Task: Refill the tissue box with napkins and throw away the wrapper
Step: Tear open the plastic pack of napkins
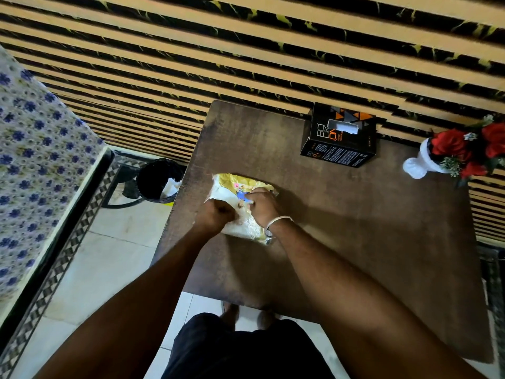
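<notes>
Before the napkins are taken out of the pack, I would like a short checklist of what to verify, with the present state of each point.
1. Both hands hold the napkin pack: ok, left hand and right hand grip its top.
2. Pack lies flat on the table: ok.
3. Wrapper already torn open: cannot tell, the hands cover it.
4. Tissue box upright, slot facing up, within view: ok.
5. Tissue box empty enough to refill: cannot tell; a white piece shows in the slot.
6. Bin reachable for the wrapper: probably ok, it stands on the floor left of the table.
</notes>
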Demonstrator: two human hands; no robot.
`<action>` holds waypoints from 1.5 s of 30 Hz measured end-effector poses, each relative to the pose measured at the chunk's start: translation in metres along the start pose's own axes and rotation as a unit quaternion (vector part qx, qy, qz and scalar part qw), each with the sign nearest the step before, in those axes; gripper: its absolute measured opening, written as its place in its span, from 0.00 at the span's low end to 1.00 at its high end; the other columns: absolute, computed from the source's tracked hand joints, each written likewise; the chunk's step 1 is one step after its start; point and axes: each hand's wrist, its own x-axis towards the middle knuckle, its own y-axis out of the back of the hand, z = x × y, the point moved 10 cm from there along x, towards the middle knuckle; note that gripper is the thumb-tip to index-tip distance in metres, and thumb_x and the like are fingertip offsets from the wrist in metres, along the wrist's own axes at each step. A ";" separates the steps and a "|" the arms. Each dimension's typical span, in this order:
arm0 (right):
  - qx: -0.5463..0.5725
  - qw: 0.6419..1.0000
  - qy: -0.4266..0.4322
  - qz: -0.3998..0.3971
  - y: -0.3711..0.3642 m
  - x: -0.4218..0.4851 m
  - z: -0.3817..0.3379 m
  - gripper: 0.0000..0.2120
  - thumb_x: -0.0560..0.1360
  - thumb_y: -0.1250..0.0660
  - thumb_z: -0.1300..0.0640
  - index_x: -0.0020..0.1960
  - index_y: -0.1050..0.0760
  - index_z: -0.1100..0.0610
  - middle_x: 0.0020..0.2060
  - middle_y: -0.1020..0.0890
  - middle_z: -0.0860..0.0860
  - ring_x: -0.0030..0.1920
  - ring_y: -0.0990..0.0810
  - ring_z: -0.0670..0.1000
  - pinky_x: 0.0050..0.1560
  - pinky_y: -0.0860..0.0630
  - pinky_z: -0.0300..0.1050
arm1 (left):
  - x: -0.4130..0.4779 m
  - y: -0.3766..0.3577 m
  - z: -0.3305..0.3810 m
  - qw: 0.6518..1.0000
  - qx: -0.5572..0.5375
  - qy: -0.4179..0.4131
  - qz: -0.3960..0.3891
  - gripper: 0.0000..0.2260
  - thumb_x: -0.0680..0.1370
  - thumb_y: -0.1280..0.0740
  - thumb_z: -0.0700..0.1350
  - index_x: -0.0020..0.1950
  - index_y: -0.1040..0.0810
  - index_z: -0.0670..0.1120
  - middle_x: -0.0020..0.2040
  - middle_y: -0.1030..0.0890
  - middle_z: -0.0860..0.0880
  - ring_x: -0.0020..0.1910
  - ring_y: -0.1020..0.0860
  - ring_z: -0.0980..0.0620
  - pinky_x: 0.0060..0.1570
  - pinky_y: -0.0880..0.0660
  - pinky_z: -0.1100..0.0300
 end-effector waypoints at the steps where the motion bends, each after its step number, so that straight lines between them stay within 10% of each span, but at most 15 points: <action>1: -0.003 1.000 0.002 0.011 0.004 0.000 0.000 0.19 0.75 0.31 0.62 0.66 0.23 0.58 0.66 0.26 0.58 0.67 0.27 0.58 0.70 0.36 0.43 | 0.000 0.001 -0.003 0.999 -0.030 0.012 -0.007 0.04 0.71 0.27 0.36 0.41 0.14 0.42 0.42 0.13 0.45 0.43 0.17 0.50 0.43 0.23 0.62; 9: 0.067 0.997 0.006 0.032 0.017 0.011 0.004 0.13 0.70 0.29 0.69 0.52 0.17 0.56 0.50 0.27 0.55 0.54 0.21 0.59 0.58 0.24 0.49 | 0.011 -0.004 -0.010 0.993 -0.091 0.061 -0.053 0.06 0.69 0.25 0.36 0.46 0.14 0.37 0.44 0.14 0.41 0.42 0.19 0.50 0.46 0.22 0.57; 19: -0.028 0.999 0.013 0.015 0.008 0.005 -0.004 0.21 0.66 0.22 0.59 0.56 0.25 0.53 0.57 0.31 0.55 0.56 0.24 0.58 0.61 0.31 0.48 | 0.009 0.000 0.003 0.984 -0.138 0.023 -0.108 0.07 0.71 0.28 0.29 0.48 0.18 0.28 0.46 0.16 0.33 0.36 0.17 0.58 0.49 0.20 0.63; 27: -0.008 1.000 -0.014 -0.010 0.000 0.007 -0.001 0.25 0.64 0.22 0.58 0.56 0.29 0.52 0.56 0.36 0.53 0.52 0.23 0.59 0.66 0.31 0.57 | -0.011 0.005 0.003 0.975 -0.176 0.005 -0.136 0.11 0.68 0.27 0.26 0.37 0.16 0.42 0.37 0.15 0.44 0.40 0.17 0.52 0.46 0.20 0.62; 31: -0.012 0.998 -0.030 -0.047 -0.001 0.005 0.000 0.29 0.61 0.22 0.58 0.58 0.30 0.49 0.56 0.38 0.51 0.57 0.27 0.57 0.70 0.34 0.54 | -0.016 0.008 0.001 0.981 -0.121 -0.032 -0.152 0.06 0.69 0.25 0.28 0.43 0.17 0.35 0.36 0.15 0.47 0.37 0.17 0.56 0.44 0.20 0.63; 35: 0.047 0.994 0.041 -0.085 -0.006 -0.002 -0.020 0.11 0.69 0.24 0.54 0.48 0.22 0.55 0.48 0.27 0.52 0.47 0.22 0.52 0.55 0.27 0.46 | -0.027 0.016 0.012 0.984 -0.016 -0.102 -0.148 0.03 0.71 0.24 0.36 0.44 0.14 0.39 0.37 0.15 0.47 0.33 0.23 0.64 0.37 0.29 0.72; 38: 0.152 0.969 0.020 -0.194 -0.019 -0.021 -0.031 0.21 0.74 0.30 0.43 0.42 0.21 0.62 0.35 0.25 0.52 0.37 0.27 0.48 0.42 0.30 0.42 | -0.031 0.029 0.017 0.987 -0.027 -0.127 -0.098 0.03 0.71 0.24 0.35 0.42 0.14 0.41 0.34 0.16 0.55 0.32 0.23 0.63 0.36 0.30 0.74; 45: 0.197 0.959 0.024 -0.200 -0.012 -0.029 -0.028 0.06 0.72 0.28 0.69 0.48 0.19 0.70 0.30 0.19 0.46 0.31 0.22 0.41 0.37 0.24 0.33 | -0.049 0.024 0.020 0.976 0.058 -0.176 -0.117 0.07 0.70 0.24 0.38 0.45 0.15 0.48 0.44 0.14 0.52 0.45 0.17 0.54 0.43 0.26 0.72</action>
